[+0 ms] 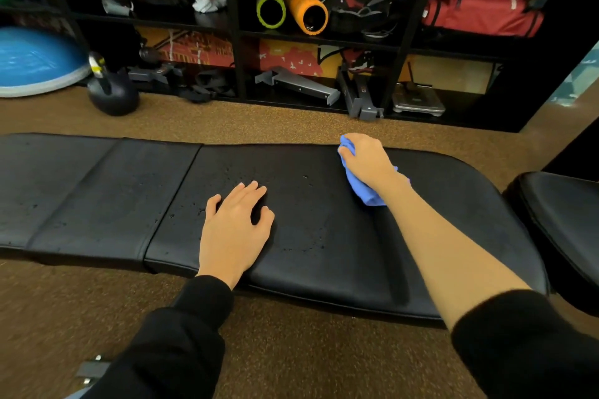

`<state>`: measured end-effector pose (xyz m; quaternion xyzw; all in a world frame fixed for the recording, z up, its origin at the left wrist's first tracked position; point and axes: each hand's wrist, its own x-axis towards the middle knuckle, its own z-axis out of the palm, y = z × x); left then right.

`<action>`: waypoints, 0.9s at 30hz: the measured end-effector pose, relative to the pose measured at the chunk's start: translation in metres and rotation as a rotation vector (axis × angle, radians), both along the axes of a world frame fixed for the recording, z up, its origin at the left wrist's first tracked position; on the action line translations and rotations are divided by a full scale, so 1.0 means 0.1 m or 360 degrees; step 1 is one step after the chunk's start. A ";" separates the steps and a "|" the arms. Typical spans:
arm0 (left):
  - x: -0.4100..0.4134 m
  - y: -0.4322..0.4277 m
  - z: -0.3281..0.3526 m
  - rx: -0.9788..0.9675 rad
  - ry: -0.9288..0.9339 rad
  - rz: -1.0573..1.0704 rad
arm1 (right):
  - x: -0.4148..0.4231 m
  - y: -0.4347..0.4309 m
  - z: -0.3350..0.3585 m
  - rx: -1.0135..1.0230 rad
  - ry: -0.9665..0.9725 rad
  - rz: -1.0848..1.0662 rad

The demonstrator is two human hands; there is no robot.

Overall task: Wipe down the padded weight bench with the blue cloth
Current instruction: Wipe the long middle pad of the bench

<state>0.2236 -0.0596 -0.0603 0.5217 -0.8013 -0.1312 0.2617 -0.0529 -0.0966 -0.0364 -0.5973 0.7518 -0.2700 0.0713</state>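
The black padded weight bench (324, 262) stretches across the view, its surface dotted with small droplets near the middle. My right hand (368, 160) presses a bunched blue cloth (364, 191) onto the pad near its far edge, right of centre. The cloth shows in front of the fingers and under the wrist. My left hand (235, 220) lies flat on the pad near the middle, fingers spread, holding nothing.
A second black pad (564, 220) sits at the right end. Behind the bench stand black shelves (236, 29) with green and orange foam rollers (291, 8), bags and gear. A kettlebell (111, 92) and a blue balance dome (35, 58) rest on the brown floor at left.
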 end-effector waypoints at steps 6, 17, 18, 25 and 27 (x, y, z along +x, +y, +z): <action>-0.01 0.01 0.02 0.0012 0.0007 0.0007 | 0.30 -0.31 0.01 0.0164 0.0216 -0.0125; 0.00 0.01 0.02 0.0007 0.0001 0.0003 | 0.20 0.37 -0.01 0.0050 -0.0069 0.0481; 0.00 0.01 0.02 0.0006 -0.0005 0.0001 | 0.13 0.36 0.00 0.0052 -0.0061 0.0470; -0.01 0.00 0.01 -0.0002 -0.0004 0.0007 | 0.07 -0.13 -0.03 0.0067 0.0041 0.0146; -0.01 0.00 0.01 0.0000 -0.0010 0.0007 | 0.17 -0.22 -0.03 0.0123 0.0075 0.0092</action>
